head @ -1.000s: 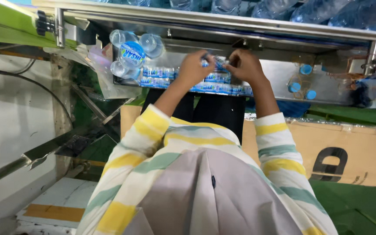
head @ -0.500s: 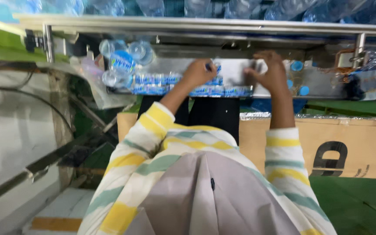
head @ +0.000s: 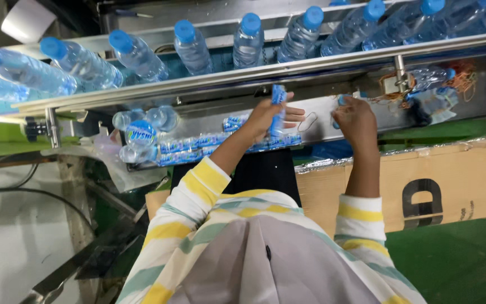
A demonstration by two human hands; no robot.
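My left hand point(head: 262, 119) holds a flattened blue and white label sleeve point(head: 277, 104) upright in front of a steel shelf point(head: 316, 121). My right hand point(head: 356, 123) is a little to the right, fingers pinched on a small blue piece point(head: 341, 101) that I cannot make out. A row of the same blue and white label sleeves point(head: 198, 145) lies along the shelf under my left hand. Above both hands, clear water bottles with blue caps point(head: 248, 39) stand in a line on a steel conveyor point(head: 209, 79).
Several bottles point(head: 142, 132) lie in a clear plastic bag at the left of the shelf. A cardboard box point(head: 451, 180) with a foil-edged top stands at the right, on a green floor point(head: 457, 259). Rubber bands and wires point(head: 462, 76) hang at the right.
My left hand has lifted a label sleeve up off the row. My hands have moved apart, and the view has tilted up so the conveyor bottles show.
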